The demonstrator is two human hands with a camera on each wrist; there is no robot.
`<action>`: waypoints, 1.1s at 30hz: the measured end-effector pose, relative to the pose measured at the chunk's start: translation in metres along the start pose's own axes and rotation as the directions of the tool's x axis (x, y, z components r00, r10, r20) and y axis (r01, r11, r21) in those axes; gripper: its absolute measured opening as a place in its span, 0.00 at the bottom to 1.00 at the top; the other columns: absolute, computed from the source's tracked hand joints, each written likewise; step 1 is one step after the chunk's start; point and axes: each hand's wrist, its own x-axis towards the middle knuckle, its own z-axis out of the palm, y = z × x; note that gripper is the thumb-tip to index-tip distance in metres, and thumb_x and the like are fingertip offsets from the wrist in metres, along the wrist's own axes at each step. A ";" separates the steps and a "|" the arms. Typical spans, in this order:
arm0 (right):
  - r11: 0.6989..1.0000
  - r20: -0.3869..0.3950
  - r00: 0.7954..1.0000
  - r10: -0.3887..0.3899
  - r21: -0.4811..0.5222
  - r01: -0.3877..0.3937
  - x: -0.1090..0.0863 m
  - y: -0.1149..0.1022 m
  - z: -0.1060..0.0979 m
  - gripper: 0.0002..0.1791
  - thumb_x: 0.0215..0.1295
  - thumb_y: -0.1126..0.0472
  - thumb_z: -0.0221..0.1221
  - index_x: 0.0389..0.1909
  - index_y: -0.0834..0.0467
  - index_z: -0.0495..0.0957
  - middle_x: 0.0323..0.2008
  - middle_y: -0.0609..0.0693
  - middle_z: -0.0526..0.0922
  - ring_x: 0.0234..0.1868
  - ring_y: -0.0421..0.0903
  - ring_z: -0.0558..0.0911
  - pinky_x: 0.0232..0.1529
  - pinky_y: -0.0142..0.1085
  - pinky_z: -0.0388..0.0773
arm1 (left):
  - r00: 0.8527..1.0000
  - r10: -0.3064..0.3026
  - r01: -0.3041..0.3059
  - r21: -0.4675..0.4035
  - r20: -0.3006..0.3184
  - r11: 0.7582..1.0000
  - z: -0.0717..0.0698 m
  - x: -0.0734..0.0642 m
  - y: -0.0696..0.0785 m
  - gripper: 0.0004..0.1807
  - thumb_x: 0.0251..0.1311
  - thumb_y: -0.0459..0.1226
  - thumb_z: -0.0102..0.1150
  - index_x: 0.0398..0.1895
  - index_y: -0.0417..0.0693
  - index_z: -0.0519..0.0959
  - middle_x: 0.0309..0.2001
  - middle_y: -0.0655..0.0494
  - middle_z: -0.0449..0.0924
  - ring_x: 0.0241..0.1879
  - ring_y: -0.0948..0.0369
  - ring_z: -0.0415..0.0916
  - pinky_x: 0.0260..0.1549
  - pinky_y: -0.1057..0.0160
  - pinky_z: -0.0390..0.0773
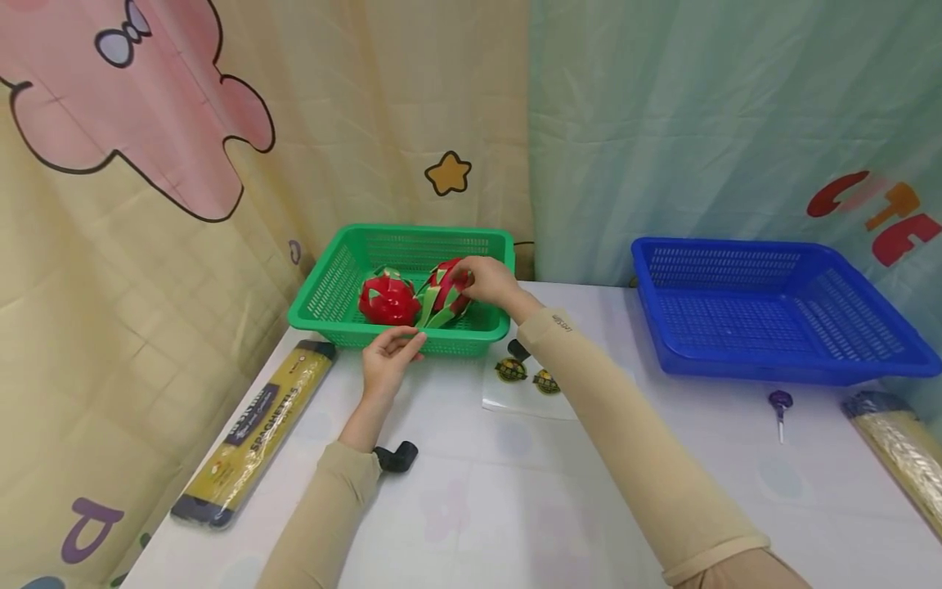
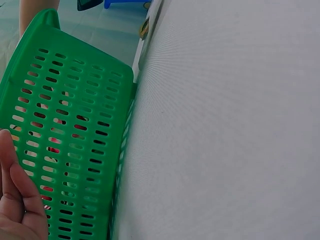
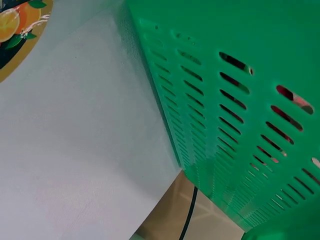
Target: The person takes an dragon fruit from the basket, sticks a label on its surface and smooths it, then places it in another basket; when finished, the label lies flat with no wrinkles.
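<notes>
Two red dragon fruits with green scales lie in a green basket [image 1: 338,334]. Over the right dragon fruit [image 1: 441,296] is my right hand [image 1: 489,282], its thumb and fingertips gripping the fruit's upper right side. The left dragon fruit [image 1: 388,301] sits beside it, untouched. My left hand [image 1: 386,360] is at the basket's front rim, with loosely bent fingers near the rim and the long green scales. In the left wrist view, the left fingers [image 2: 22,185] are outside the slotted basket wall [image 2: 75,135]. The right wrist view shows the basket's side [image 3: 210,110], but not the right hand.
At right stands a blue basket [image 1: 736,327], with a purple lollipop [image 1: 781,401] before it. A spaghetti pack [image 1: 257,433] lies at left, another yellow pack [image 1: 901,450] at far right. A clear sheet with round stickers [image 1: 511,370] lies under my right forearm. Curtains hang behind.
</notes>
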 end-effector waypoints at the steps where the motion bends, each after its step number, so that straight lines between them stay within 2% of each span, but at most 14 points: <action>1: 1.000 0.001 1.000 -0.008 -0.010 0.008 0.000 0.000 0.001 0.15 0.59 0.68 0.61 0.47 0.55 0.81 0.41 0.49 0.80 0.39 0.45 0.76 0.40 0.36 0.75 | 1.000 0.000 0.000 -0.003 -0.001 1.000 -0.001 0.001 -0.003 0.15 0.54 0.25 0.63 0.42 0.20 0.74 0.29 0.51 0.82 0.26 0.52 0.77 0.30 0.61 0.81; 3: 0.999 0.008 1.000 -0.025 -0.025 0.026 0.001 0.001 0.001 0.14 0.59 0.68 0.61 0.47 0.55 0.81 0.42 0.49 0.80 0.40 0.45 0.76 0.41 0.35 0.74 | 1.000 0.000 0.000 -0.009 -0.003 1.000 -0.003 0.004 -0.010 0.15 0.53 0.25 0.64 0.42 0.22 0.76 0.30 0.48 0.82 0.25 0.53 0.78 0.30 0.61 0.81; 6: 0.996 0.029 0.998 -0.059 -0.063 0.061 0.002 0.003 0.001 0.14 0.60 0.66 0.61 0.48 0.55 0.81 0.45 0.49 0.78 0.41 0.45 0.75 0.42 0.35 0.74 | 1.000 0.000 0.000 -0.019 -0.003 1.000 -0.006 0.006 -0.018 0.15 0.53 0.26 0.64 0.42 0.24 0.76 0.29 0.50 0.83 0.24 0.58 0.78 0.29 0.63 0.81; 10: 0.984 0.058 0.993 -0.106 -0.135 0.113 0.003 0.005 0.000 0.14 0.60 0.65 0.62 0.48 0.54 0.81 0.46 0.49 0.77 0.42 0.46 0.75 0.44 0.36 0.74 | 1.000 -0.002 0.002 -0.019 -0.007 1.000 -0.005 0.005 -0.020 0.16 0.53 0.27 0.64 0.43 0.24 0.76 0.27 0.58 0.82 0.23 0.63 0.77 0.29 0.66 0.80; 12: 0.976 0.066 0.990 -0.122 -0.172 0.132 0.003 0.005 -0.001 0.13 0.60 0.64 0.62 0.47 0.54 0.81 0.46 0.49 0.77 0.42 0.46 0.76 0.44 0.37 0.74 | 1.000 0.007 -0.007 -0.016 -0.009 1.000 -0.005 0.005 -0.020 0.16 0.53 0.27 0.65 0.43 0.24 0.76 0.27 0.59 0.82 0.23 0.63 0.77 0.29 0.66 0.80; 15: 0.965 0.072 0.988 -0.134 -0.216 0.147 0.002 0.005 -0.002 0.10 0.60 0.63 0.63 0.44 0.56 0.81 0.44 0.50 0.76 0.41 0.46 0.76 0.43 0.36 0.74 | 1.000 0.023 -0.023 -0.022 -0.009 0.999 -0.005 0.005 -0.020 0.15 0.53 0.27 0.65 0.42 0.24 0.76 0.28 0.55 0.82 0.24 0.61 0.77 0.29 0.65 0.80; 20: 0.962 0.072 0.989 -0.131 -0.233 0.144 0.001 0.004 -0.003 0.08 0.59 0.61 0.64 0.40 0.58 0.80 0.40 0.50 0.74 0.38 0.45 0.76 0.40 0.35 0.74 | 0.999 0.048 -0.048 -0.034 -0.010 0.998 -0.006 0.005 -0.021 0.16 0.51 0.29 0.67 0.40 0.26 0.77 0.31 0.46 0.82 0.26 0.53 0.78 0.28 0.64 0.81; 22: 0.959 0.074 0.988 -0.134 -0.241 0.148 0.001 0.003 -0.003 0.08 0.60 0.61 0.63 0.39 0.58 0.80 0.39 0.50 0.74 0.37 0.45 0.76 0.39 0.35 0.74 | 0.999 0.050 -0.050 -0.035 -0.013 0.998 -0.006 0.005 -0.021 0.16 0.50 0.30 0.68 0.39 0.27 0.78 0.31 0.45 0.82 0.26 0.53 0.78 0.28 0.64 0.81; 27: 0.933 0.097 0.983 -0.158 -0.312 0.180 0.001 0.005 -0.003 0.06 0.60 0.57 0.64 0.34 0.55 0.79 0.37 0.49 0.74 0.36 0.45 0.75 0.38 0.36 0.73 | 0.999 0.041 -0.042 -0.037 -0.020 0.998 -0.005 0.005 -0.021 0.12 0.51 0.28 0.67 0.38 0.30 0.78 0.30 0.47 0.82 0.25 0.54 0.78 0.28 0.64 0.81; 29: 0.924 0.106 0.982 -0.156 -0.336 0.183 0.001 0.006 -0.004 0.07 0.60 0.55 0.64 0.32 0.54 0.79 0.36 0.48 0.74 0.34 0.44 0.74 0.37 0.36 0.73 | 0.999 0.037 -0.037 -0.029 -0.018 0.999 -0.004 0.005 -0.021 0.12 0.52 0.27 0.66 0.39 0.28 0.78 0.29 0.51 0.82 0.26 0.53 0.78 0.28 0.64 0.81; 33: 0.924 0.119 0.981 -0.152 -0.335 0.183 0.001 0.007 -0.005 0.07 0.60 0.55 0.64 0.31 0.54 0.78 0.34 0.47 0.75 0.33 0.44 0.74 0.36 0.36 0.72 | 1.000 0.025 -0.025 -0.014 -0.019 1.000 -0.004 0.005 -0.021 0.14 0.52 0.26 0.64 0.41 0.23 0.76 0.27 0.58 0.82 0.25 0.57 0.79 0.28 0.65 0.80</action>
